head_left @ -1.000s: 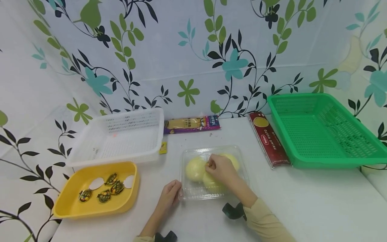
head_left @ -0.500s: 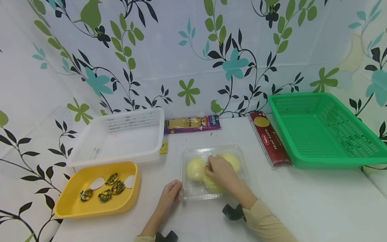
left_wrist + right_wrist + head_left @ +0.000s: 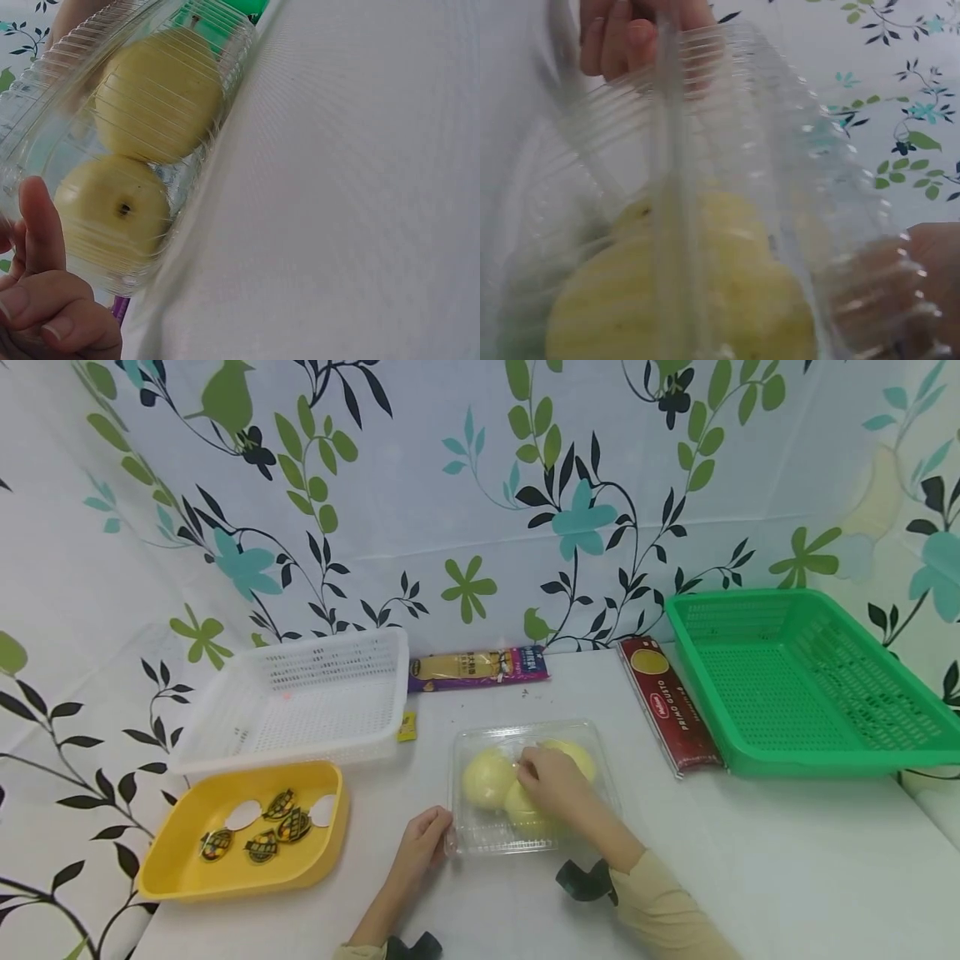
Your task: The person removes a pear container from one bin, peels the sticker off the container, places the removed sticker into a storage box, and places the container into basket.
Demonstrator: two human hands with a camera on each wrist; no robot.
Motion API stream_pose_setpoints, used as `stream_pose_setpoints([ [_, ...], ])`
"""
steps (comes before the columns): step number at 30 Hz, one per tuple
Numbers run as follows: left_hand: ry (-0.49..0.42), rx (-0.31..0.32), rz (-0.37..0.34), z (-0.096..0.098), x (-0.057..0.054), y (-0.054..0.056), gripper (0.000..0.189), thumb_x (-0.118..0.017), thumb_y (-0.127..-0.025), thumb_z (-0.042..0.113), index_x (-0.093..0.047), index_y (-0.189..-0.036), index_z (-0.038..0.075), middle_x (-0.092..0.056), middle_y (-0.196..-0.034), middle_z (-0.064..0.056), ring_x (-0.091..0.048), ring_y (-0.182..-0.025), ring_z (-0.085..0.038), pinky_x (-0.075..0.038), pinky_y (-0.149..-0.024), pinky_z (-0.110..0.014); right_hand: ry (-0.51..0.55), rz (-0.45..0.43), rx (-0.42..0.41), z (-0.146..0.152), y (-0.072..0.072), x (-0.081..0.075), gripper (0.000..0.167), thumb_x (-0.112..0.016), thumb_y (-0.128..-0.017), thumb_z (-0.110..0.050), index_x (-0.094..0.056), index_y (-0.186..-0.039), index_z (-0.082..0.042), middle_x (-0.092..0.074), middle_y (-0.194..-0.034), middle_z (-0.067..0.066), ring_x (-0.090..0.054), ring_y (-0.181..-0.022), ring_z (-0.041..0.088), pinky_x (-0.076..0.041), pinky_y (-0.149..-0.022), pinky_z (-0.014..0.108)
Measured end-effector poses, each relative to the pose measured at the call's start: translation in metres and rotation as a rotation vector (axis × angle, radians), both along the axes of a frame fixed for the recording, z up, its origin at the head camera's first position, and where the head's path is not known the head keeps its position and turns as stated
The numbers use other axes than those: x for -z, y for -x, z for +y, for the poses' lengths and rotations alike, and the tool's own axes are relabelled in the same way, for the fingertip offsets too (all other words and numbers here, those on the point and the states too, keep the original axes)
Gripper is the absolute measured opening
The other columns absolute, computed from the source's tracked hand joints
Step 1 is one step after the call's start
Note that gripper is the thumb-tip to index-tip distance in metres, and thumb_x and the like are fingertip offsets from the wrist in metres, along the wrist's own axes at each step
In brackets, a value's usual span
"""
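Note:
A clear plastic clamshell box (image 3: pixel 468 835) with ribbed sides stands mid-table, holding 3 large round yellow fruits (image 3: pixel 487 778); one fruit (image 3: pixel 112 217) shows a dark dimple in the left wrist view. My left hand (image 3: pixel 423 843) grips the box's front left corner, one digit extended along its side and other fingers bent below. Above the lid is my right hand (image 3: pixel 555 783), fingers bent down with the tips close over the box's middle. I cannot tell whether anything is still between those fingertips. Through the plastic, the right wrist view shows yellow fruit (image 3: pixel 622 300).
A yellow tray (image 3: pixel 172 872) at left holds several dark-and-gold pieces (image 3: pixel 261 846) and white discs (image 3: pixel 243 814). Behind it stands a white basket (image 3: pixel 300 752); a green basket (image 3: pixel 825 760) is at right. A purple-gold packet (image 3: pixel 480 668) and a red packet (image 3: pixel 671 710) lie behind the box.
The small gold-and-dark piece seen at my right fingertips earlier is now out of sight. My right hand has shifted only slightly over the lid; my left hand keeps its place at the corner.

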State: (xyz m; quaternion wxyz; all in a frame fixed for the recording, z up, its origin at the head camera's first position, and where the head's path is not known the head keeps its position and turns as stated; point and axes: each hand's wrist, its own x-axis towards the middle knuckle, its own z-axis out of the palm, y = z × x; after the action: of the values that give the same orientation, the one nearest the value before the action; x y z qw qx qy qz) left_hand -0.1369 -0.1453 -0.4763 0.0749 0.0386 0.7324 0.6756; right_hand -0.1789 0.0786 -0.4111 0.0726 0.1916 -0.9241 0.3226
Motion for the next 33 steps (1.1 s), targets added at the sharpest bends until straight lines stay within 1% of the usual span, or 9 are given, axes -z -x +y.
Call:
stream_pose_setpoints([
  [4, -0.008, 0.004, -0.016, 0.0, 0.0, 0.0, 0.027, -0.045, -0.093, 0.018, -0.05, -0.072, 0.002, -0.046, -0.056, -0.001, -0.033, -0.043, -0.008, -0.027, -0.039, -0.019, 0.151, -0.138, 0.03, 0.009, 0.002, -0.005, 0.013, -0.056, -0.08, -0.004, -0.057, -0.068, -0.009, -0.049, -0.057, -0.005, -0.043, -0.053, 0.011, -0.038, -0.049, 0.025],
  [7, -0.003, -0.005, -0.026, 0.0, 0.001, 0.001, 0.026, -0.045, -0.092, 0.017, -0.051, -0.072, 0.002, -0.045, -0.056, -0.001, -0.033, -0.043, -0.009, -0.027, -0.039, -0.019, 0.202, -0.192, 0.059, 0.014, 0.004, -0.006, 0.009, -0.055, -0.08, -0.003, -0.06, -0.073, -0.006, -0.053, -0.06, -0.004, -0.046, -0.054, 0.012, -0.041, -0.05, 0.024],
  [10, 0.006, -0.009, -0.021, 0.001, 0.001, 0.0, 0.026, -0.045, -0.092, 0.017, -0.051, -0.073, 0.0, -0.043, -0.055, -0.001, -0.033, -0.043, -0.009, -0.027, -0.039, -0.02, 0.202, -0.205, 0.075, 0.016, 0.005, -0.007, 0.006, -0.054, -0.081, -0.002, -0.06, -0.078, -0.003, -0.052, -0.061, -0.002, -0.047, -0.055, 0.012, -0.042, -0.05, 0.024],
  [15, 0.015, -0.008, -0.02, 0.001, 0.0, 0.0, 0.026, -0.045, -0.092, 0.018, -0.051, -0.073, 0.0, -0.044, -0.055, -0.001, -0.033, -0.043, -0.009, -0.027, -0.039, -0.02, 0.188, -0.185, 0.09, 0.018, 0.006, -0.008, 0.005, -0.055, -0.082, -0.002, -0.06, -0.081, -0.001, -0.053, -0.064, 0.0, -0.046, -0.056, 0.012, -0.042, -0.051, 0.024],
  [19, 0.011, -0.007, -0.018, 0.001, -0.001, 0.0, 0.027, -0.045, -0.092, 0.015, -0.051, -0.074, -0.004, -0.043, -0.055, -0.001, -0.033, -0.043, -0.009, -0.027, -0.039, -0.02, 0.184, -0.195, 0.105, 0.02, 0.005, -0.011, 0.005, -0.055, -0.083, -0.002, -0.059, -0.084, 0.001, -0.053, -0.066, 0.001, -0.045, -0.055, 0.012, -0.041, -0.049, 0.025],
  [22, 0.009, -0.004, -0.02, 0.003, -0.012, -0.004, 0.027, -0.043, -0.093, 0.01, -0.049, -0.076, -0.01, -0.042, -0.055, -0.001, -0.033, -0.044, -0.009, -0.027, -0.04, -0.02, 0.183, -0.215, 0.114, 0.022, 0.002, -0.013, 0.005, -0.054, -0.084, -0.002, -0.057, -0.085, 0.002, -0.051, -0.065, 0.002, -0.043, -0.053, 0.013, -0.039, -0.047, 0.025],
  [26, 0.015, -0.005, -0.028, 0.006, -0.026, -0.009, 0.025, -0.041, -0.093, 0.006, -0.049, -0.076, -0.011, -0.041, -0.055, -0.001, -0.032, -0.044, -0.008, -0.027, -0.041, -0.019, 0.182, -0.238, 0.122, 0.024, 0.0, -0.017, 0.004, -0.053, -0.084, -0.002, -0.055, -0.083, 0.0, -0.051, -0.063, 0.002, -0.043, -0.051, 0.013, -0.038, -0.045, 0.025],
  [33, 0.023, -0.007, -0.028, 0.008, -0.031, -0.011, 0.024, -0.041, -0.093, 0.007, -0.051, -0.074, -0.004, -0.042, -0.055, 0.0, -0.033, -0.045, -0.008, -0.028, -0.042, -0.019, 0.172, -0.261, 0.126, 0.028, -0.001, -0.02, 0.004, -0.052, -0.082, -0.001, -0.052, -0.078, -0.001, -0.054, -0.061, 0.002, -0.047, -0.051, 0.013, -0.039, -0.044, 0.024],
])
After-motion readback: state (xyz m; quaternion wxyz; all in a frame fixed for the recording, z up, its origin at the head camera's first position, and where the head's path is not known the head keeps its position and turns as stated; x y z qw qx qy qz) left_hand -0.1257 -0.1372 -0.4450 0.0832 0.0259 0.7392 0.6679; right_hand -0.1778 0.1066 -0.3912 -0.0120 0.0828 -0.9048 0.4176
